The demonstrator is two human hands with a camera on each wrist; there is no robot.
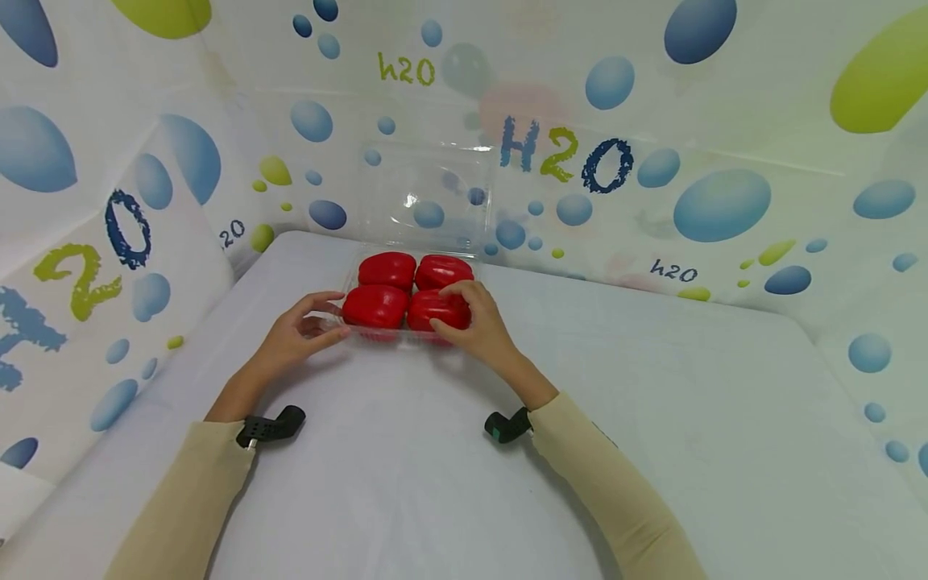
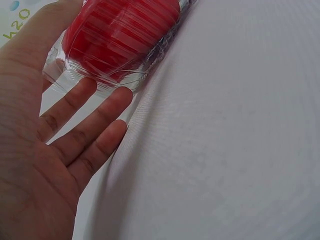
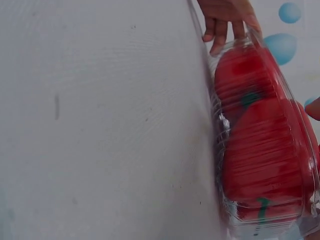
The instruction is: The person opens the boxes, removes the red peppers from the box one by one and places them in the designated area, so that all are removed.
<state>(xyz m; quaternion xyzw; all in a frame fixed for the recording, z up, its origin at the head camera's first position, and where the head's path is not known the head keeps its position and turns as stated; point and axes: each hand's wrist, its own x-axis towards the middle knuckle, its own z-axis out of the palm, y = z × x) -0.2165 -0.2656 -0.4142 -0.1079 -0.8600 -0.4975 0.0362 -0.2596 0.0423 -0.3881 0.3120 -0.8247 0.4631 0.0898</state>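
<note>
A clear plastic container (image 1: 400,333) holds several red bell peppers in two rows, its hinged lid raised behind them. My right hand (image 1: 484,324) holds the front right bell pepper (image 1: 428,308), fingers over its far side and thumb at the near side; the pepper sits low among the others. At the container's left end, my left hand (image 1: 297,332) touches the wall with spread, nearly straight fingers (image 2: 107,112), its thumb up near the rim. Beside it lies the front left bell pepper (image 1: 374,306). Green stems (image 3: 263,207) show through the wall in the right wrist view.
The transparent lid (image 1: 428,181) stands upright against a patterned backdrop (image 1: 616,72). A white cloth covers the table (image 1: 406,467), and the container rests toward its back left. Each wrist wears a black camera (image 1: 271,427).
</note>
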